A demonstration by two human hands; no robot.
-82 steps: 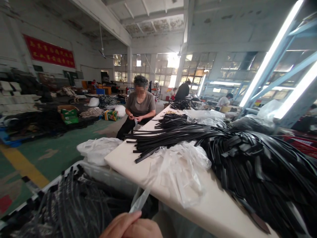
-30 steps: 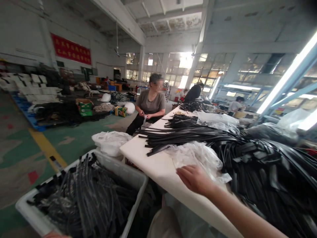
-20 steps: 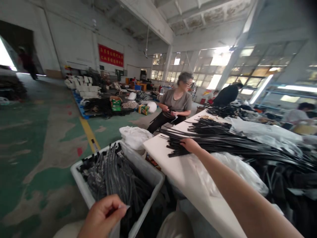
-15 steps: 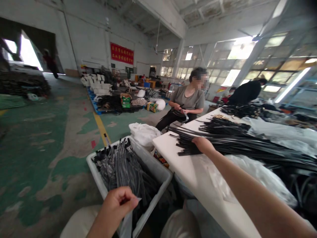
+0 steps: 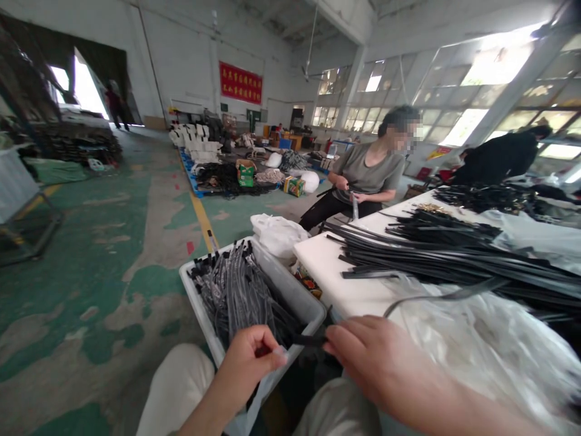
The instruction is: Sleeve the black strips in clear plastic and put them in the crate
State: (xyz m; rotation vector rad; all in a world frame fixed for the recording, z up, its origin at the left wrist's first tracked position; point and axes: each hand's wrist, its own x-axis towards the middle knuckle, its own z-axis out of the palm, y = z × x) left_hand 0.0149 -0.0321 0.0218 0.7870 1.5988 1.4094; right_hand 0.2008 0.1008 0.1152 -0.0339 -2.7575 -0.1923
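A black strap [image 5: 313, 340] is pinched at its end by the right hand [image 5: 363, 351] over the bin [image 5: 299, 297], while a clear sleeve [image 5: 278, 352] is gripped by the left hand [image 5: 247, 363]. Its trailing length crosses loose plastic bags [image 5: 476, 339] on the table [image 5: 327, 272]. If pulled quickly, the bags may be dragged off, or the sleeve mouth missed.

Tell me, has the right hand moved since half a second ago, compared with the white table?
Yes. The right hand left the black strips on the white table and came back toward the body, off the near edge, gripping one strip's end.

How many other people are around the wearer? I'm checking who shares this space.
3: one seated person at the table end, one in black behind, one far off by the doorway. Others may be hidden.
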